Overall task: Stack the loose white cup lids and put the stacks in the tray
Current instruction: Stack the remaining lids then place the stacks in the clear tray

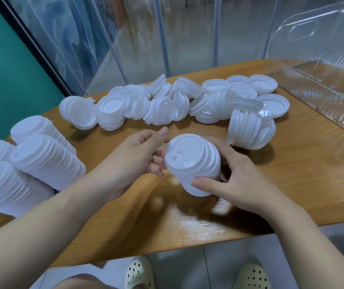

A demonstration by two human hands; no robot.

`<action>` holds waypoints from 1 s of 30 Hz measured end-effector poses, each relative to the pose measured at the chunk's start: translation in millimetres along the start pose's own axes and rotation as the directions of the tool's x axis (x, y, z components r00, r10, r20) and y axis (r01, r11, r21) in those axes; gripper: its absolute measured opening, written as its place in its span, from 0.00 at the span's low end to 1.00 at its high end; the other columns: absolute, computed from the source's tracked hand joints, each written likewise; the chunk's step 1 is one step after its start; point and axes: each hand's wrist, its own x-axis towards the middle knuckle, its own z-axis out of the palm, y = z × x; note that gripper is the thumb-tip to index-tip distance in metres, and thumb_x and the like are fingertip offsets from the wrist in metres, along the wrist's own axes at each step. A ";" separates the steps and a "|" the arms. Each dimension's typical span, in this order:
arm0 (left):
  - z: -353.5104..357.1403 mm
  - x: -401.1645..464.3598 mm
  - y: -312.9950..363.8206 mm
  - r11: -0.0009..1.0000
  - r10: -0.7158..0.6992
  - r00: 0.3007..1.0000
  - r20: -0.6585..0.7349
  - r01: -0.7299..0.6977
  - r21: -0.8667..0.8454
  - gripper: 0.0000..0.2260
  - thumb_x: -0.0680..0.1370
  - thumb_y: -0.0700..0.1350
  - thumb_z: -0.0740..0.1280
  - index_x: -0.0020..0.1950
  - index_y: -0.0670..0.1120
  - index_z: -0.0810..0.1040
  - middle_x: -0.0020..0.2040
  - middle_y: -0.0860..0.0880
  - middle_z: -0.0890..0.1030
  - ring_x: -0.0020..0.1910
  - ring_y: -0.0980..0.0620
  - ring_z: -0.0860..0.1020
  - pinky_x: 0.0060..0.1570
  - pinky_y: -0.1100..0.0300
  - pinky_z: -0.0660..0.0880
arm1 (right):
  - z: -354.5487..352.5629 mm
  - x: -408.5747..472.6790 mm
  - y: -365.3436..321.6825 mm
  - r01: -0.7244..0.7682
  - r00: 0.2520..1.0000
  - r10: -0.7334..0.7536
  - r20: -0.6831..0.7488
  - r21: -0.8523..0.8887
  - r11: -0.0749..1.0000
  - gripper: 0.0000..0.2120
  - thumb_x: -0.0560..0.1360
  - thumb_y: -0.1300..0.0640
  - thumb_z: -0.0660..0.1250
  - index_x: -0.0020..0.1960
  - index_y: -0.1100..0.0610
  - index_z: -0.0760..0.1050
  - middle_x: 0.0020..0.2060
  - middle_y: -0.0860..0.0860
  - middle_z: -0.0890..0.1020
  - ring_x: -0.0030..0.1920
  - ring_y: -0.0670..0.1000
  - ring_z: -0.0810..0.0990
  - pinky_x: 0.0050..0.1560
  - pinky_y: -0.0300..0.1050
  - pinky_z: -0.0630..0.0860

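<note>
At the near edge, below the table, two pale perforated clogs (pixel 252 275) stand on a grey floor. Above them the wooden table (pixel 292 184) runs across the view.

Over the near middle of the table, the right hand (pixel 242 180) grips a short stack of white lids (pixel 192 163), thumb curled round its lower rim and fingers wrapped behind it. The stack is tilted, its top face turned toward the camera and to the left. The left hand (pixel 133 155) is at the stack's left side with its fingers curled, the fingertips touching the stack's rim and the thumb raised above; whether it actually pinches the stack I cannot tell.

On the near left, several tall finished stacks (pixel 41 161) lie on their sides, packed against one another.

Farther back, a heap of loose lids (pixel 167 103) stretches across the table from left to right, some flat, some on edge, some nested in short leaning rows.

At the far right sits the clear plastic tray (pixel 334 109), well apart from the held stack, with a clear cover (pixel 313 34) tilted up behind it.
</note>
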 end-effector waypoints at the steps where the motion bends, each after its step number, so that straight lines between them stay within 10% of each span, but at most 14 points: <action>1: 1.1 -2.3 1.9 1.000 -0.004 1.000 0.006 0.004 -0.002 0.25 0.77 0.61 0.67 0.62 0.42 0.78 0.45 0.44 0.82 0.39 0.49 0.79 0.38 0.56 0.79 | 0.0 0.2 0.7 -0.001 1.000 0.001 0.003 0.001 1.000 0.35 0.67 0.38 0.79 0.70 0.32 0.69 0.60 0.31 0.79 0.55 0.36 0.78 0.49 0.30 0.69; 7: 4.6 -16.1 5.9 0.954 0.125 0.991 0.050 -0.134 0.267 0.37 0.60 0.57 0.83 0.66 0.56 0.74 0.51 0.52 0.82 0.38 0.52 0.82 0.42 0.62 0.80 | -0.4 -0.2 -2.3 -0.002 1.000 0.002 0.001 0.004 1.000 0.33 0.67 0.39 0.78 0.68 0.30 0.69 0.59 0.30 0.79 0.55 0.35 0.78 0.49 0.28 0.69; 21: 9.1 -12.7 6.6 0.760 0.326 0.936 0.134 -0.343 0.552 0.22 0.67 0.62 0.81 0.59 0.63 0.80 0.53 0.60 0.80 0.48 0.55 0.79 0.44 0.63 0.77 | -0.3 -0.6 -0.9 -0.003 1.000 0.002 0.008 0.031 1.000 0.32 0.67 0.37 0.78 0.67 0.30 0.70 0.61 0.32 0.80 0.62 0.38 0.78 0.57 0.40 0.74; 30: 6.9 -11.5 8.8 0.689 0.343 0.911 0.229 -0.409 0.599 0.26 0.70 0.59 0.79 0.65 0.59 0.77 0.57 0.64 0.80 0.56 0.60 0.79 0.50 0.59 0.78 | 1.7 0.0 4.3 -0.032 0.999 0.031 -0.014 -0.066 0.997 0.52 0.61 0.27 0.76 0.78 0.27 0.54 0.71 0.32 0.73 0.71 0.37 0.71 0.73 0.50 0.71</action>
